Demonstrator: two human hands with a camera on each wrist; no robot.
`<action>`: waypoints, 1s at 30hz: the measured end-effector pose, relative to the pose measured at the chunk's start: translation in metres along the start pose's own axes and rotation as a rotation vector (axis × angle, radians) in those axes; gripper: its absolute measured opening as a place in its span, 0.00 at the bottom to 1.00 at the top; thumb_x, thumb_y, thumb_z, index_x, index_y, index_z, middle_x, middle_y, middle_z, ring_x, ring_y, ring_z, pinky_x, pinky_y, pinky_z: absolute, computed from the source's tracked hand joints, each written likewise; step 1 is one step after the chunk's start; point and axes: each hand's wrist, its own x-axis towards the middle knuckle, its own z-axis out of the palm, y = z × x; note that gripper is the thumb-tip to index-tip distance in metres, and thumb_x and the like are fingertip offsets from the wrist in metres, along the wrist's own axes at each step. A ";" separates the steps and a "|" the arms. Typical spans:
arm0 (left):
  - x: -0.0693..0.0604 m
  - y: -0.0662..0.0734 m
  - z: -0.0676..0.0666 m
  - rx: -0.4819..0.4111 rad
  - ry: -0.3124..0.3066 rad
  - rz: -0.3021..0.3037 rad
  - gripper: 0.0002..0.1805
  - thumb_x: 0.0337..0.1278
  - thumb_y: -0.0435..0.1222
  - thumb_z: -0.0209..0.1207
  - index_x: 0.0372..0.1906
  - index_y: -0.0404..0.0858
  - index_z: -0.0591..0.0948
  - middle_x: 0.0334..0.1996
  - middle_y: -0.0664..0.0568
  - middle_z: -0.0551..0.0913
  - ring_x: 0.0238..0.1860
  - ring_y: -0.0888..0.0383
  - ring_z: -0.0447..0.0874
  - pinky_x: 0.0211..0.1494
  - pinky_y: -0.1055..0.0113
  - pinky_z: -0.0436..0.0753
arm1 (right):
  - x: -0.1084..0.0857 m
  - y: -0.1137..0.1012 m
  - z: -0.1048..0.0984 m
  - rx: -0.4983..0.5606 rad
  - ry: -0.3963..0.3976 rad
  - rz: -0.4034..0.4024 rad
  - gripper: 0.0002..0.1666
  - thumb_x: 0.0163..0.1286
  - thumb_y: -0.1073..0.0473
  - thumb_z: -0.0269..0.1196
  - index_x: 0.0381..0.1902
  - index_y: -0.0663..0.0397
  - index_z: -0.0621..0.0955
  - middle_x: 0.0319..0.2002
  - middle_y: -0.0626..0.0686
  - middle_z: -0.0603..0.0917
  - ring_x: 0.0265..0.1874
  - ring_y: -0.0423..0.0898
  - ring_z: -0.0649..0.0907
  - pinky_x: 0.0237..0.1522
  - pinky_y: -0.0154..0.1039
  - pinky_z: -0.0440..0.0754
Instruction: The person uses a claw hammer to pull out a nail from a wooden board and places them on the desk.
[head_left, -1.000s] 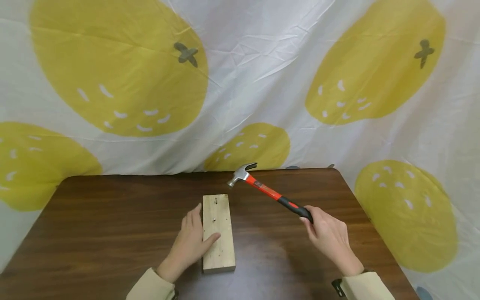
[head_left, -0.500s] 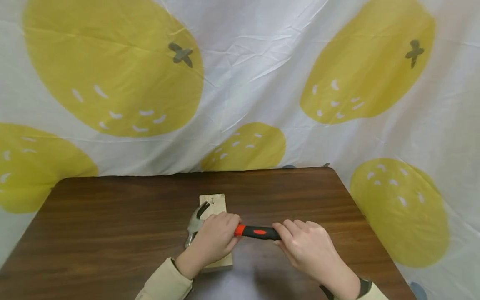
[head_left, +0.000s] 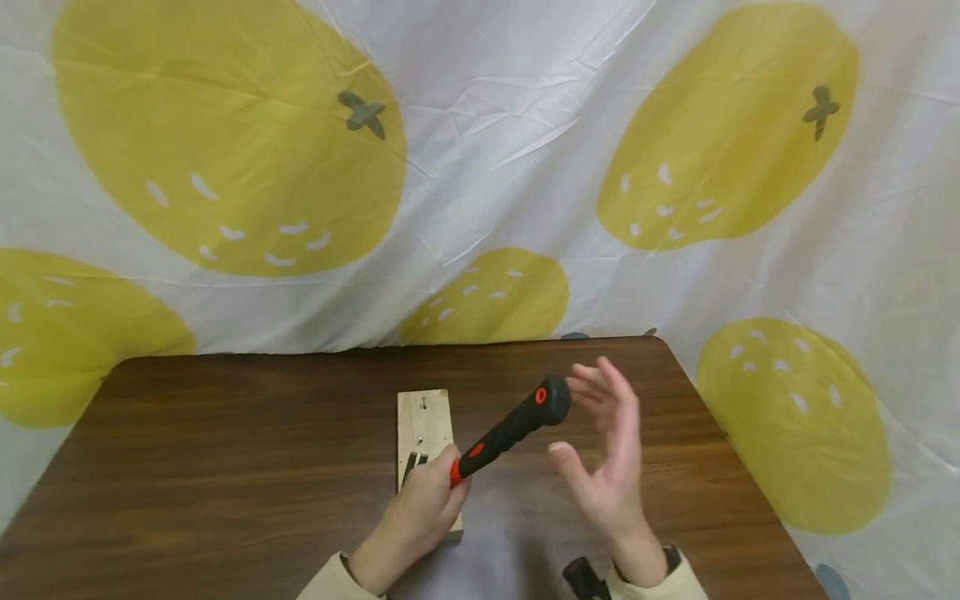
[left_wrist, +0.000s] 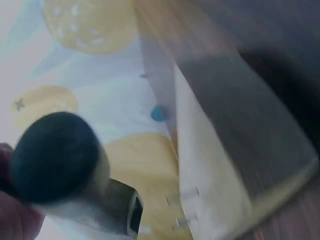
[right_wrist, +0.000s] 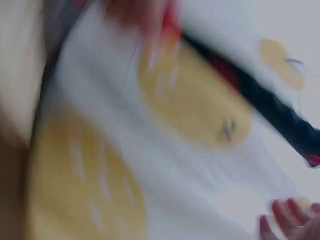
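Short of the tabletop's (head_left: 225, 433) far edge, about midway between the sides, there's a board (head_left: 409, 417) with two nails (head_left: 423, 403) sticking up. Left hand (head_left: 416, 504) is wrapped round the hammer (head_left: 510, 433) near its head, above the board, probably since that's where the weight is; handle's angled toward the far right corner. Right hand (head_left: 611, 475) is spread, holding nothing, just beside the butt.

Pale glare lies on the table (head_left: 498, 546), and both wrist views blur, the right worse
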 end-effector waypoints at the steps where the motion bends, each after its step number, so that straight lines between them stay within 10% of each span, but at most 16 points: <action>1: -0.001 0.002 0.003 -0.036 0.042 0.010 0.13 0.44 0.24 0.56 0.20 0.40 0.64 0.13 0.65 0.56 0.14 0.71 0.54 0.13 0.80 0.57 | -0.003 -0.001 0.008 0.158 -0.013 0.104 0.36 0.64 0.50 0.58 0.58 0.74 0.63 0.50 0.55 0.76 0.50 0.46 0.75 0.53 0.35 0.71; 5: -0.007 0.012 0.019 -0.141 0.155 0.050 0.09 0.42 0.22 0.56 0.25 0.36 0.70 0.15 0.61 0.64 0.17 0.72 0.61 0.16 0.82 0.63 | -0.013 -0.002 0.043 0.567 -0.078 0.375 0.15 0.69 0.55 0.51 0.41 0.63 0.72 0.29 0.48 0.79 0.31 0.41 0.80 0.36 0.33 0.77; 9: -0.013 0.016 0.026 -0.193 0.152 0.081 0.09 0.47 0.23 0.57 0.35 0.32 0.72 0.20 0.55 0.71 0.21 0.70 0.65 0.21 0.81 0.68 | -0.014 -0.001 0.065 0.702 -0.056 0.369 0.21 0.72 0.59 0.45 0.18 0.63 0.62 0.11 0.51 0.61 0.09 0.43 0.62 0.10 0.33 0.63; 14: -0.010 0.002 0.004 -0.146 0.145 0.116 0.23 0.45 0.28 0.60 0.48 0.30 0.66 0.40 0.46 0.73 0.40 0.56 0.74 0.39 0.67 0.78 | 0.001 0.012 0.065 0.739 0.010 0.341 0.26 0.72 0.60 0.45 0.13 0.61 0.57 0.07 0.52 0.54 0.04 0.44 0.54 0.04 0.35 0.52; 18: -0.011 -0.023 -0.016 -0.122 0.125 -0.131 0.32 0.46 0.29 0.59 0.58 0.26 0.61 0.54 0.36 0.68 0.54 0.43 0.67 0.51 0.51 0.74 | 0.011 0.031 0.065 0.694 0.050 0.438 0.27 0.71 0.61 0.47 0.11 0.60 0.57 0.07 0.51 0.53 0.04 0.44 0.54 0.04 0.36 0.51; 23: -0.024 -0.052 -0.018 -0.037 -0.150 -0.491 0.44 0.52 0.39 0.60 0.63 0.19 0.50 0.60 0.23 0.57 0.61 0.29 0.55 0.60 0.39 0.60 | 0.007 0.050 0.079 0.600 0.076 0.608 0.26 0.69 0.62 0.49 0.10 0.59 0.59 0.06 0.44 0.57 0.04 0.39 0.57 0.06 0.34 0.53; 26: -0.029 -0.061 -0.012 -0.044 -0.283 -0.558 0.50 0.49 0.41 0.63 0.63 0.15 0.46 0.60 0.18 0.51 0.61 0.26 0.51 0.61 0.38 0.57 | 0.007 0.058 0.088 0.534 0.088 0.686 0.26 0.68 0.63 0.50 0.09 0.58 0.60 0.05 0.42 0.59 0.03 0.37 0.59 0.05 0.34 0.55; 30: -0.031 -0.064 -0.009 -0.042 -0.306 -0.552 0.51 0.43 0.39 0.66 0.62 0.15 0.49 0.58 0.17 0.53 0.60 0.25 0.54 0.60 0.39 0.60 | 0.015 0.073 0.100 0.471 0.107 0.800 0.28 0.67 0.59 0.53 0.08 0.56 0.61 0.03 0.43 0.59 0.02 0.37 0.59 0.05 0.32 0.55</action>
